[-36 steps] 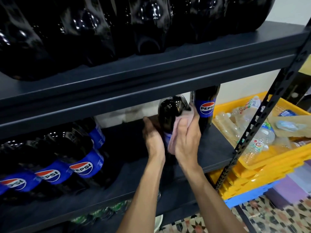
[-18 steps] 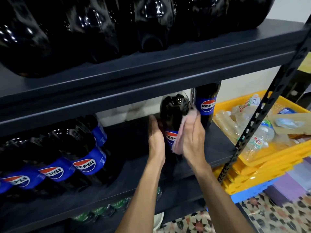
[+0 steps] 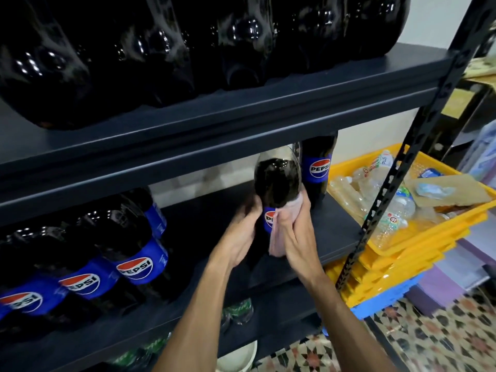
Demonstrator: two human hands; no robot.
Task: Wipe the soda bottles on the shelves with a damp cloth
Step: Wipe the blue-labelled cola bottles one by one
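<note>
On the middle shelf, toward its right end, was a dark soda bottle, its blue Pepsi label partly covered and its base hidden by the hands. Left hand was wrapped round its left side at label height, fingers curled on the plastic. Right hand gripped a pink cloth, fingers and thumb folded over it, pressing it to the bottle's right side below the shoulder. The cloth's tail hung between the hands. A second bottle stood upright just behind-right; couldn't tell if they touched. A row of Pepsi bottles sat at the shelf's left, well apart. The upper shelf carried more dark bottles. Yellow crates holding clear plastic bottles sat right of the rack.
</note>
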